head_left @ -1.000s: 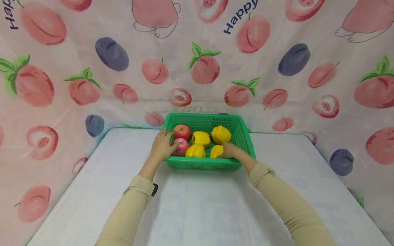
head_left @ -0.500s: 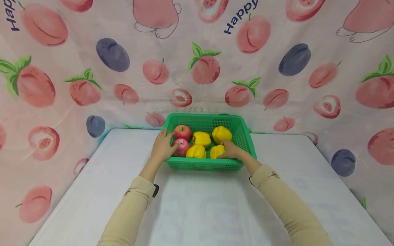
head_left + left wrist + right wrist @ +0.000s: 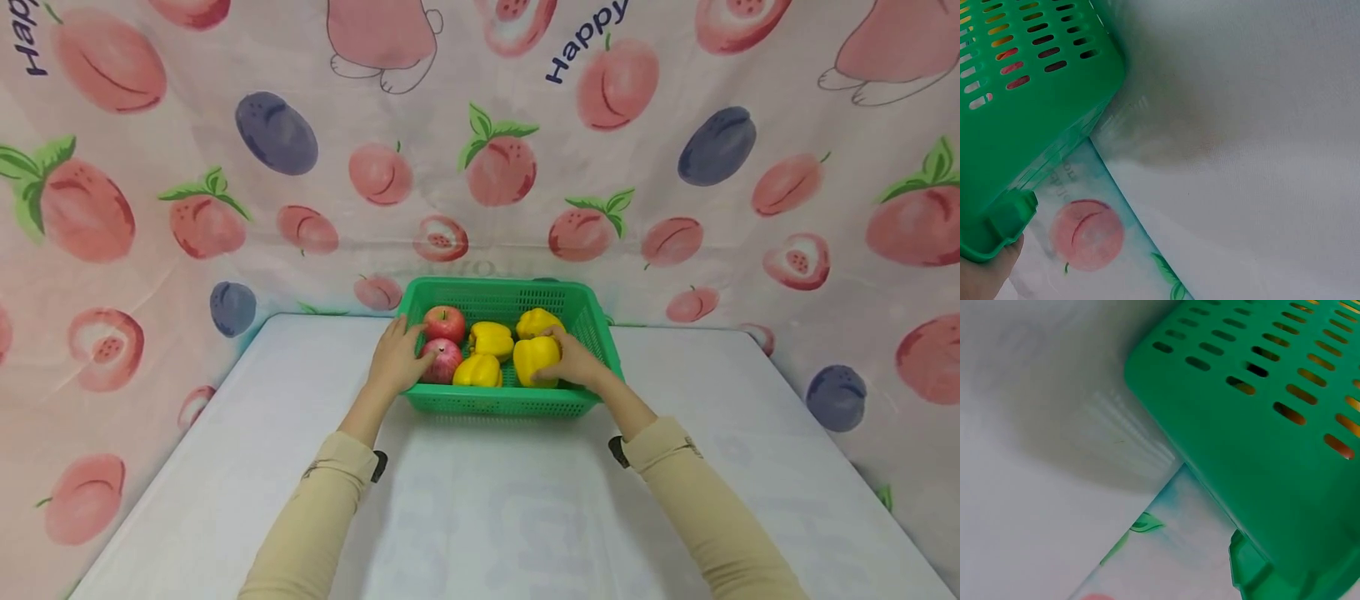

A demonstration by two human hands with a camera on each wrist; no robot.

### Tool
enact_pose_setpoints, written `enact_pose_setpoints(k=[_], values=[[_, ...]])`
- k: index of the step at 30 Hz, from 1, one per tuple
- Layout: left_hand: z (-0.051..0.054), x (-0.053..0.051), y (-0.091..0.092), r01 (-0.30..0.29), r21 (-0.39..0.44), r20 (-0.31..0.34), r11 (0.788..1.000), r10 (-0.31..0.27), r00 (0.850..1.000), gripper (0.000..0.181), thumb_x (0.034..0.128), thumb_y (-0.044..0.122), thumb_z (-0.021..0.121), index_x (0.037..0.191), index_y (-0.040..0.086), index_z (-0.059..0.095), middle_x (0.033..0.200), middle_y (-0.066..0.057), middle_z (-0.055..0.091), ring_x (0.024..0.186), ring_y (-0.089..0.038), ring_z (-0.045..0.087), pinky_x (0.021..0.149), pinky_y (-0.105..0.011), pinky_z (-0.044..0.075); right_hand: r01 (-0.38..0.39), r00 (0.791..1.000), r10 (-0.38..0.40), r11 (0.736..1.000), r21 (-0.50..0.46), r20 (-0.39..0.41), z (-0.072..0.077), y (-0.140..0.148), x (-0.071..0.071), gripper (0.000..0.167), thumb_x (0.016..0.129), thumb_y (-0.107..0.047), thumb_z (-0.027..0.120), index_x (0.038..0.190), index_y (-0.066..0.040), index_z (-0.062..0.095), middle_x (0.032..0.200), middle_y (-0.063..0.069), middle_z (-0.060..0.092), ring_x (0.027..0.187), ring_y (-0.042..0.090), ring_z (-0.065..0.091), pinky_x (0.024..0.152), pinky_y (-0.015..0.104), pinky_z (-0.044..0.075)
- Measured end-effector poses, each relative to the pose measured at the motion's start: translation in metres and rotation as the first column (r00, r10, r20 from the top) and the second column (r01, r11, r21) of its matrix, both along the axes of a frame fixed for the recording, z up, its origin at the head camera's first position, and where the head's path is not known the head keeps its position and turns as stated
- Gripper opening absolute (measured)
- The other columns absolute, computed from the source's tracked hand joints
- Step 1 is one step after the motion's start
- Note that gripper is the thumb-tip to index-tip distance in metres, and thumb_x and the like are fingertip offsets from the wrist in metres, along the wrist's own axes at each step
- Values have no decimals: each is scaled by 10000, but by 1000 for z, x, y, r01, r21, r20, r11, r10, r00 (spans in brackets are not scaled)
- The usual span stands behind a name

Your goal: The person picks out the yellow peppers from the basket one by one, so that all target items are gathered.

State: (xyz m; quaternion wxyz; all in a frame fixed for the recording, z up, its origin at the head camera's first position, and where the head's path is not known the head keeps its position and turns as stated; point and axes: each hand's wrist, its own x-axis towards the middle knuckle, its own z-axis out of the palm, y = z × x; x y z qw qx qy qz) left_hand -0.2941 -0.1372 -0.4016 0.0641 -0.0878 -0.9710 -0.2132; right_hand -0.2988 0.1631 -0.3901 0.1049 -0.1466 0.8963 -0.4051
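Observation:
A green plastic basket [image 3: 495, 402] stands at the back of the table. At its left side, my left hand [image 3: 393, 357] holds the rim, with its thumb near a striped red apple [image 3: 442, 360]. A redder apple [image 3: 444, 323] lies behind that one. My right hand [image 3: 581, 362] grips a yellow bell pepper [image 3: 536, 362] at the basket's front right. Other yellow bell peppers lie around it: one behind [image 3: 538, 322], one in the middle [image 3: 492, 340] and one at the front [image 3: 477, 371]. The left wrist view shows part of my left hand [image 3: 994, 272] against the rim.
A white cloth covers the table [image 3: 480, 500]. Behind and beside it hangs a pink fruit-print curtain [image 3: 322, 167], close to the basket's back edge. The right wrist view shows the basket's slotted wall [image 3: 1210, 419] and the table's back edge.
My right hand has risen slightly with the front right bell pepper, which now shows more of itself and partly covers the pepper behind. My left hand has stayed in place.

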Motion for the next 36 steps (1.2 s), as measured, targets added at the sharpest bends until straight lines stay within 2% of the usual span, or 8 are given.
enact_pose_setpoints(k=[5, 10, 13, 18, 25, 28, 33, 36], values=[[0, 0, 0, 0, 1, 6, 1000, 0, 1000, 552, 925, 327, 558, 1372, 22, 452, 1498, -293, 263, 1414, -426, 198, 1168, -516, 185, 31, 999, -32, 996, -78, -11, 3, 4, 4, 684, 783, -156, 757, 1321, -13, 360, 1300, 262, 444, 1072, 367, 526, 902, 447, 505], [-1, -1, 0, -2, 5, 10, 1000, 2, 1000, 550, 926, 328, 558, 1374, 28, 452, 1499, -291, 261, 1417, -423, 193, 1168, -518, 183, 77, 996, -82, 983, -165, -19, 4, 6, 12, 686, 784, -136, 752, 1345, -49, 367, 1405, 216, 372, 1150, 383, 475, 954, 485, 468], [-1, -1, -1, -5, 5, 10, 1000, 5, 1000, 550, 924, 330, 561, 1374, 32, 454, 1501, -287, 263, 1417, -422, 196, 1168, -518, 183, 82, 994, -94, 976, -200, -51, 6, 7, 17, 662, 786, -109, 747, 1342, -69, 388, 1447, 186, 345, 1175, 388, 450, 975, 505, 439], [0, -1, -1, -3, -5, 9, 1000, 3, 1000, 551, 926, 332, 554, 1371, 24, 454, 1498, -289, 267, 1416, -425, 196, 1169, -516, 183, 82, 990, -104, 974, -212, -93, 7, 11, 25, 655, 804, -130, 736, 1354, -93, 383, 1467, 172, 332, 1227, 400, 406, 1011, 551, 395], [1, -2, -1, -2, 11, 7, 1000, 2, 1000, 550, 923, 331, 559, 1369, 24, 458, 1499, -285, 268, 1419, -418, 194, 1173, -509, 178, 102, 983, -135, 966, -239, -126, 15, 15, 41, 685, 826, -191, 724, 1392, -125, 345, 1496, 164, 268, 1232, 414, 427, 943, 527, 481], [2, -1, 0, -3, 17, 9, 1000, 3, 1000, 551, 920, 327, 564, 1366, 22, 461, 1497, -288, 270, 1419, -420, 194, 1171, -512, 180, 106, 976, -149, 961, -257, -156, 18, 18, 48, 674, 817, -189, 734, 1377, -141, 362, 1497, 151, 273, 1227, 393, 444, 953, 517, 481], [2, 0, 0, -7, 29, -3, 1000, 7, 1000, 548, 918, 326, 569, 1359, 17, 469, 1491, -294, 278, 1415, -424, 200, 1169, -518, 181, 91, 966, -147, 964, -251, -213, 22, 27, 60, 671, 822, -173, 729, 1384, -126, 365, 1485, 163, 296, 1205, 387, 455, 968, 532, 464], [2, 1, 0, -3, 41, -2, 999, 3, 1000, 550, 921, 335, 566, 1361, 20, 467, 1493, -293, 273, 1416, -427, 196, 1167, -525, 181, 94, 964, -150, 964, -247, -221, 23, 35, 67, 671, 831, -151, 716, 1394, -110, 353, 1478, 168, 303, 1198, 400, 457, 971, 545, 458]])
